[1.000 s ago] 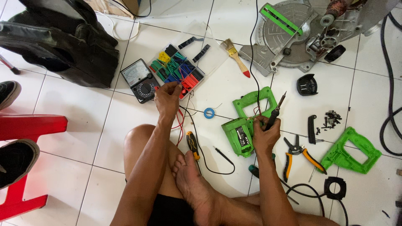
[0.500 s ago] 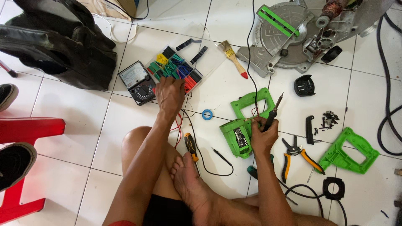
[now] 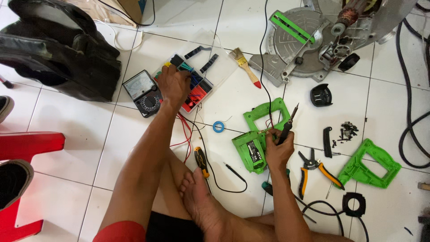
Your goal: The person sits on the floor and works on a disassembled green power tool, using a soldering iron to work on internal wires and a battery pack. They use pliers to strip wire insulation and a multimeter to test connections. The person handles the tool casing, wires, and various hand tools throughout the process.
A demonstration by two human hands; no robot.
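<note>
- Black tool bag (image 3: pixel 58 54) lies slumped at far left on the white tiled floor (image 3: pixel 67 134); a red stool (image 3: pixel 27 148) stands below it. Neither is in use.
- Analogue multimeter (image 3: pixel 143 92), black with a pale dial face, lies face up just beside the clear compartment box (image 3: pixel 197 78). Red leads (image 3: pixel 186 130) trail from it towards the person's knee.
- Left hand (image 3: pixel 174 85) is inside the compartment box, fingers curled down together over the sorted pieces of coloured tubing. Whether a piece is actually pinched cannot be told; the fingertips are hidden.
- The box holds short lengths grouped by colour: yellow, green, blue, black and red. Its clear lid lies open behind it.
- Orange-and-black screwdriver (image 3: pixel 201 161) and a small blue tape roll (image 3: pixel 218 127) lie loose between the two arms.
- Green handle housing (image 3: pixel 257 134), opened, lies at centre with wires running in. It carries a dark label panel on its lower half.
- Right hand (image 3: pixel 277 148) rests at the housing, fingers closed around a dark soldering iron (image 3: pixel 286 125), tip pointing up and away.
- Judgement: the step in hand appears to be picking sleeving for the wire joint; the next move calls for a piece matched to the wire.
- Orange-handled pliers (image 3: pixel 313 168), loose screws (image 3: pixel 347 131) and the second green housing half (image 3: pixel 367 163) lie at right.
- Stripped saw base (image 3: pixel 309 40) sits at top right.
</note>
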